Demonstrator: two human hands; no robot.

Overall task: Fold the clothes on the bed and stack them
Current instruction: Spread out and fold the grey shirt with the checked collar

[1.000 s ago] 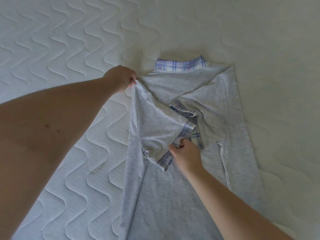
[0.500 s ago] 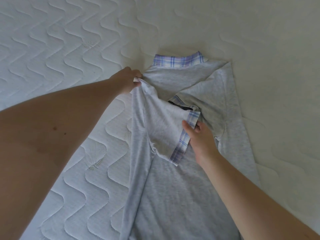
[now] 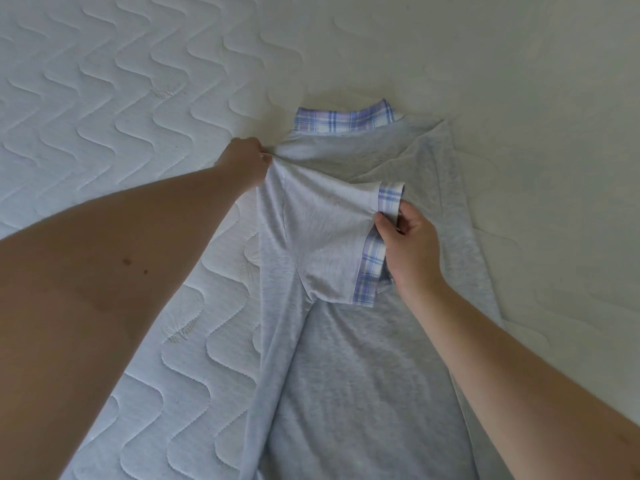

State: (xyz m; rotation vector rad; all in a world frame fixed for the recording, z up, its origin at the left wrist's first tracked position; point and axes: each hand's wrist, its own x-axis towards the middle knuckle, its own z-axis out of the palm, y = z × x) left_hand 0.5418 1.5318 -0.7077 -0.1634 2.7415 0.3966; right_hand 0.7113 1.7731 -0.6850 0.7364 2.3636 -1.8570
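Observation:
A light grey shirt with a blue plaid collar lies lengthwise on the bed, collar at the far end. Both long sides are folded inward. My left hand pinches the shirt's left shoulder edge. The left sleeve lies folded across the chest, and my right hand pinches its plaid cuff between thumb and fingers. The right side of the shirt lies flat beneath and beyond my right hand.
The shirt rests on a white quilted mattress with a wavy stitch pattern, which fills the whole view. No other clothes show in the frame.
My right hand has carried the plaid cuff to the right and further up, spreading the sleeve across the chest. My left hand has stayed on the shoulder edge.

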